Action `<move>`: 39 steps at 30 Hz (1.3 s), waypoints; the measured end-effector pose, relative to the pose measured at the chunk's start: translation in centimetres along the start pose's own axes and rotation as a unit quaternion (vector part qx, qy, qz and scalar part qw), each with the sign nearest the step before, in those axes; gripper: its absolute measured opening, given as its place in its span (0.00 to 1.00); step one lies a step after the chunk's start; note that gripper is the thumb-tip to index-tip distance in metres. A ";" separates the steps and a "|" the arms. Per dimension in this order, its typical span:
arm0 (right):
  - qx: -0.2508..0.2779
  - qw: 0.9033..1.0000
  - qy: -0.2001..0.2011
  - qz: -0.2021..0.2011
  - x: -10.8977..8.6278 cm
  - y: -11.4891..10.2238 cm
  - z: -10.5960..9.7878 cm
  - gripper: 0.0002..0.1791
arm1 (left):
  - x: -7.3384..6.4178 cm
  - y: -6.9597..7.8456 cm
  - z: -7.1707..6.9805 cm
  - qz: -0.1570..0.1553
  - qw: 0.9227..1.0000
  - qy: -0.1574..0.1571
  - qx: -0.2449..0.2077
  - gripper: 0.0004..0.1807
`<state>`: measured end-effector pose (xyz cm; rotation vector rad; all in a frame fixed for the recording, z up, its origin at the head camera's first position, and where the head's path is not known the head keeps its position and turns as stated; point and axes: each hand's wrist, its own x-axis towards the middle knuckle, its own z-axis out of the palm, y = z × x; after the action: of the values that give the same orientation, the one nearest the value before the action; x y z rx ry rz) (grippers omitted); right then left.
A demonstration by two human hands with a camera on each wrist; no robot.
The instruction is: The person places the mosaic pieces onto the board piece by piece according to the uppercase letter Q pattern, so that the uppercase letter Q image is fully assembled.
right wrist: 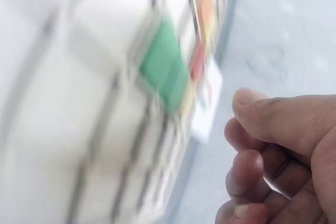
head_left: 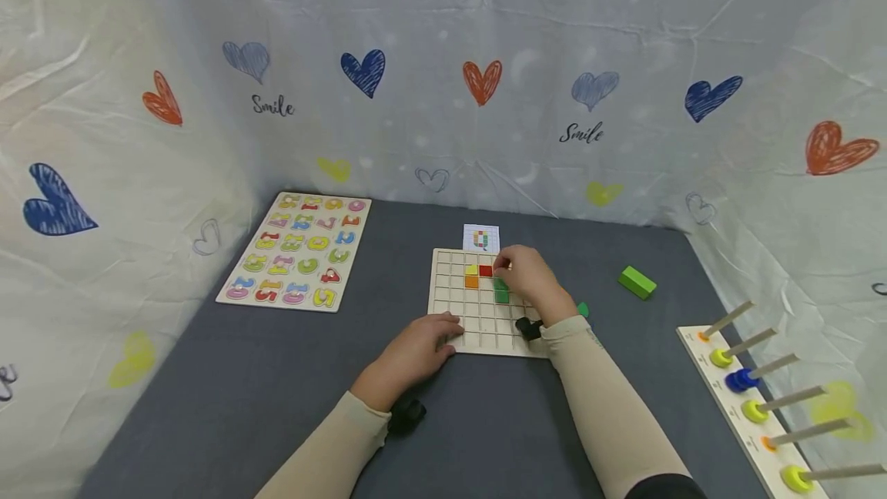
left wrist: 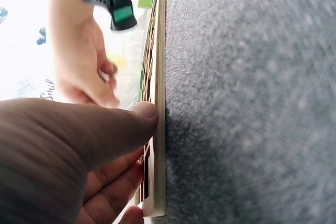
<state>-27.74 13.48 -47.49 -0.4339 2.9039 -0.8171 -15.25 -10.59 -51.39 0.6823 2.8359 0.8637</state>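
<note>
A pale wooden grid board (head_left: 478, 337) lies flat on the table, holding a yellow tile (head_left: 471, 270), an orange tile (head_left: 472, 282), a red tile (head_left: 486, 271) and green tiles (head_left: 501, 296). My left hand (head_left: 424, 341) rests at the board's near left corner, its thumb (left wrist: 143, 113) against the near edge and fingers over the top. Above the board's far right part is my right hand (head_left: 530, 274), which covers some squares. In the right wrist view its fingers (right wrist: 247, 169) are loosely curled, thumb close to the index finger, with nothing visible between them.
A card (head_left: 481, 237) with a coloured pattern lies behind the board. To the left is a number puzzle board (head_left: 235, 293). A green block (head_left: 636, 282) lies to the right, near a peg board (head_left: 734, 414) with coloured rings. Printed sheeting surrounds the table.
</note>
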 end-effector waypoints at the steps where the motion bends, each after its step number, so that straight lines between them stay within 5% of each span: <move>1: 0.002 1.000 0.006 0.010 -0.2 0.6 -0.7 0.06 | 0.0 0.0 0.0 -0.003 1.000 0.000 -0.001 0.19; 5: -0.009 0.998 0.025 0.054 -1.2 3.0 -3.3 0.09 | -0.1 -0.1 -0.2 -0.013 1.000 0.001 -0.003 0.19; 10: -0.031 0.992 -0.015 0.121 -2.6 5.4 -5.0 0.13 | -0.1 -0.1 -0.4 -0.012 1.000 0.001 0.000 0.19; 14: -0.025 0.987 -0.050 0.151 -3.4 6.1 -4.8 0.17 | 0.0 -0.1 -0.5 -0.013 1.000 -0.002 -0.004 0.20; 19: -0.017 0.985 -0.037 0.169 -3.9 6.4 -3.4 0.16 | -0.1 0.0 -0.5 -0.021 1.000 -0.006 -0.008 0.20; 32: -0.006 0.986 0.001 0.166 -4.0 6.4 -2.7 0.08 | 0.0 0.3 -0.1 -0.020 1.000 -0.010 -0.009 0.20; 39: 0.002 0.991 0.028 0.130 -3.9 4.0 -3.4 0.03 | 0.0 0.3 0.0 -0.021 1.000 -0.011 -0.010 0.20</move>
<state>-25.53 19.56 -46.64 -0.0287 2.9235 -0.8048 -15.15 -10.36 -51.23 0.6230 2.8081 0.8720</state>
